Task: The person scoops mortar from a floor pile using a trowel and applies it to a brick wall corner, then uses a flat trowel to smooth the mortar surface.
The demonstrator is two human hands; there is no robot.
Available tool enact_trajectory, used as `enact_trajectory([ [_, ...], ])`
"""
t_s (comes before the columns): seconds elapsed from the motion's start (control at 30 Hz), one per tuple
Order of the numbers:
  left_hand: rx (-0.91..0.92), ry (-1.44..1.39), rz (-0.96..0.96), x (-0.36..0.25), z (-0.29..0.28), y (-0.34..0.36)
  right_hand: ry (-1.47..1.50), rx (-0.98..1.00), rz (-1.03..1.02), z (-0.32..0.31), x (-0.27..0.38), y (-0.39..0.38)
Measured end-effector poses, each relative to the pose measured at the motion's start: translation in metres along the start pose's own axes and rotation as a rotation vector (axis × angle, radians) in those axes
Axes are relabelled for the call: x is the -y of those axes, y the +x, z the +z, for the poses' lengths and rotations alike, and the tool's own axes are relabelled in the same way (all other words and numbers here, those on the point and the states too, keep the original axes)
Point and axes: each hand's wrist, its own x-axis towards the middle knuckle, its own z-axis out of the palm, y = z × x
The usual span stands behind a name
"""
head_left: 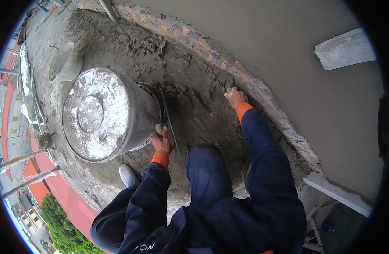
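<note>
My left hand (162, 143) is closed on the pale handle of a plastering trowel (170, 122), whose thin flat blade shows nearly edge-on. It is beside a big upturned round tub (137, 114), its base smeared white. Further forward and to the right, my right hand (236, 98) is closed low at the foot of a brick edge (245, 78). A small pale bit shows at its fingers, but I cannot make out what it is. Wet grey mortar (198, 106) covers the ground between and ahead of both hands.
A mortar-stained bucket (67, 63) with a wire handle stands beyond the tub. Smooth grey render (279, 34) stretches past the brick edge, with a pale block (347, 48) on it. At lower right is a white beam (336, 192). Poles (29, 184) and rooftops border the left.
</note>
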Motion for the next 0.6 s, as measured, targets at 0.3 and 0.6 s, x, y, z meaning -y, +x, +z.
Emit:
enact_trajectory([
  [0.3,0.121,0.257,0.028,0.01,0.026,0.023,0.138,0.076,-0.087,0.121,0.008,-0.112],
  [0.6,0.266,-0.021,0.086,0.012,0.018,-0.003,0.324,-0.27,0.405,0.107,-0.029,-0.1],
])
